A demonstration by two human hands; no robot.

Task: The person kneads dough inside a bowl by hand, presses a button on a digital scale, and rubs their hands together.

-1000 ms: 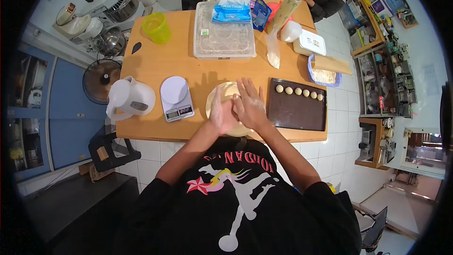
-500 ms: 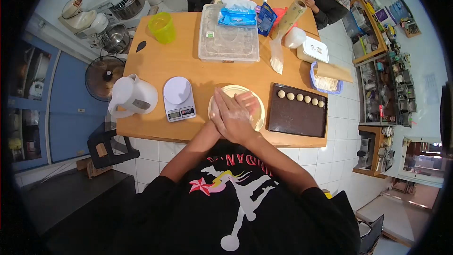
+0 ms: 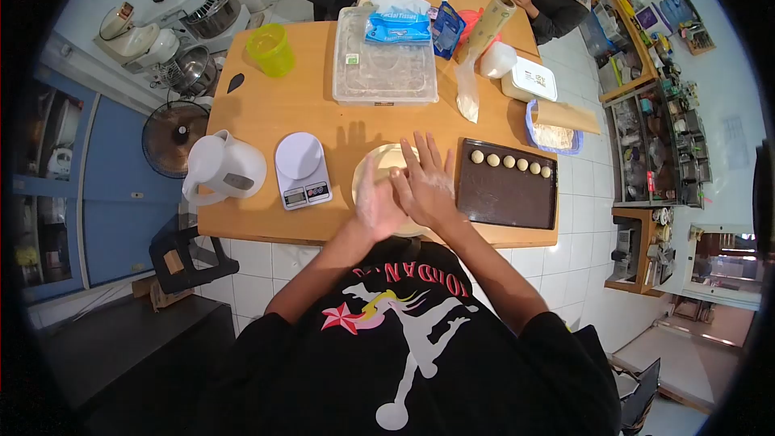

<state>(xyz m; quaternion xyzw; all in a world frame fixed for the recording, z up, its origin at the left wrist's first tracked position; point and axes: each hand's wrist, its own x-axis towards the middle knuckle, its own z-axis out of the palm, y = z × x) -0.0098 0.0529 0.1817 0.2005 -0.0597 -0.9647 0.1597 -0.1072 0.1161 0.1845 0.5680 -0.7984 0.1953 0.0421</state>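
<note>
Both of my hands are over a round cream-coloured plate (image 3: 362,169) at the table's front edge. My left hand (image 3: 379,202) is open, palm turned up and inward, with whitish powder on its skin. My right hand (image 3: 428,186) is also open, fingers stretched and spread, its heel and thumb side overlapping the left palm. Whether a small piece of dough lies between the palms is hidden. To the right, a dark baking tray (image 3: 504,194) carries a row of several small dough balls (image 3: 508,162) along its far side. A white kitchen scale (image 3: 303,169) stands to the left.
A white jug (image 3: 230,165) and a yellow-green cup (image 3: 270,50) stand at left. Behind are a clear lidded box (image 3: 383,73), a tissue pack (image 3: 398,27), a plastic wrap roll (image 3: 491,23), a white tub (image 3: 529,81) and a flour basket (image 3: 555,136). Two people sit beyond.
My hands were pressed flat together; now they have come partly apart, the right hand shifting right with its fingers spread. The view has shifted slightly.
</note>
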